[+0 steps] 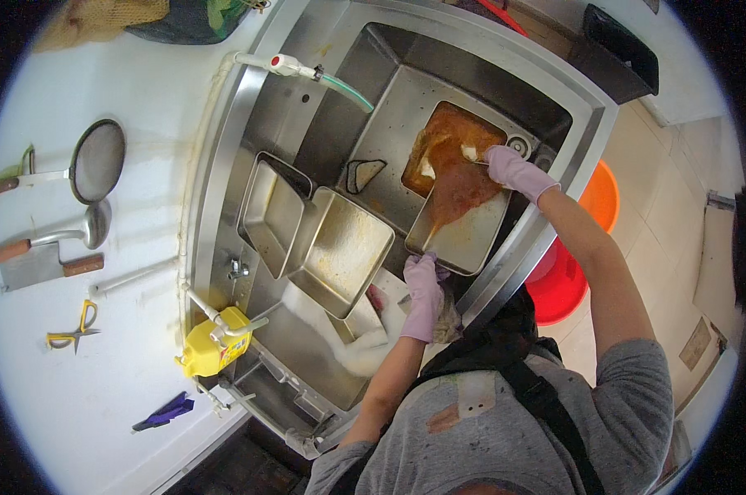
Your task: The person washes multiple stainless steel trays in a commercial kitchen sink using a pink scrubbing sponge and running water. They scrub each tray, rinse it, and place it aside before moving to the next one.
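Note:
My left hand (422, 294), in a pale pink rubber glove, grips the near rim of a rectangular metal tray (472, 244). That tray tilts away from me, and reddish-brown liquid (462, 192) runs from it into a second metal tray (405, 180) in the sink basin. Brown liquid with whitish patches fills much of this second tray. My right hand (514, 170), gloved alike, is closed around a small flat tool (470, 153) with a pale end, over the liquid. Its exact kind is unclear.
Deep metal trays (351, 244) stand on the sink's left side. A dark-edged pad (366, 173) lies in the basin (404, 93), near a drain (519, 146). A hose tap (292, 65) reaches overhead. White foam (363, 352), a yellow jug (215, 346) and red tub (558, 284) are nearby.

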A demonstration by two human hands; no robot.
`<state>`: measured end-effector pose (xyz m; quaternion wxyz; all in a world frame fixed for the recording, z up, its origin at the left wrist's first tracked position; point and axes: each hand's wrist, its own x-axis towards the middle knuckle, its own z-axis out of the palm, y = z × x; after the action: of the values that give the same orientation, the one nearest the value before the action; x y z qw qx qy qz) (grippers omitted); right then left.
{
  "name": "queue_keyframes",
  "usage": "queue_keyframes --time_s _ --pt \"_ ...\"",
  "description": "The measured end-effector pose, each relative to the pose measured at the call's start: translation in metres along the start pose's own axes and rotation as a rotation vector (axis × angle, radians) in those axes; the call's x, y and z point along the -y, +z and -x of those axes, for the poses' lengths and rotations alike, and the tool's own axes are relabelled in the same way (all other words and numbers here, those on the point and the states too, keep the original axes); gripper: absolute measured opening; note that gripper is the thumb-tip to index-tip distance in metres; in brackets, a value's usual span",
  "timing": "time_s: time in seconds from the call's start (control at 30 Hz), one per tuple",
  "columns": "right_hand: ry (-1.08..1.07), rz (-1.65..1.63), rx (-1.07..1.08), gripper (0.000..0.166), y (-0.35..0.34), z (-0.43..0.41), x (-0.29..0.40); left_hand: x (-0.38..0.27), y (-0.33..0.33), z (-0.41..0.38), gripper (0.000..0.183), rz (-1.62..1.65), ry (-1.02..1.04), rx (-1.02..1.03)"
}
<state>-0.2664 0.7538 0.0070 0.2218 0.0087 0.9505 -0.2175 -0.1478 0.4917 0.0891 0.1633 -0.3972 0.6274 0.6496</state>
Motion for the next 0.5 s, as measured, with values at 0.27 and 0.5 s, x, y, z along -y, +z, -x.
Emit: queue_keyframes --time_s 0.27,0.5 --pt "-0.112 -0.009 0.146 0.025 0.014 -0.022 -0.048 -0.043 0.018 0.02 0.021 -0.016 -0.015 0.086" --pt "-0.526 -0.122 -0.119 0.027 0.029 -0.007 -0.107 -0.113 0.072 0.05 0.031 0.012 0.34 0.318"
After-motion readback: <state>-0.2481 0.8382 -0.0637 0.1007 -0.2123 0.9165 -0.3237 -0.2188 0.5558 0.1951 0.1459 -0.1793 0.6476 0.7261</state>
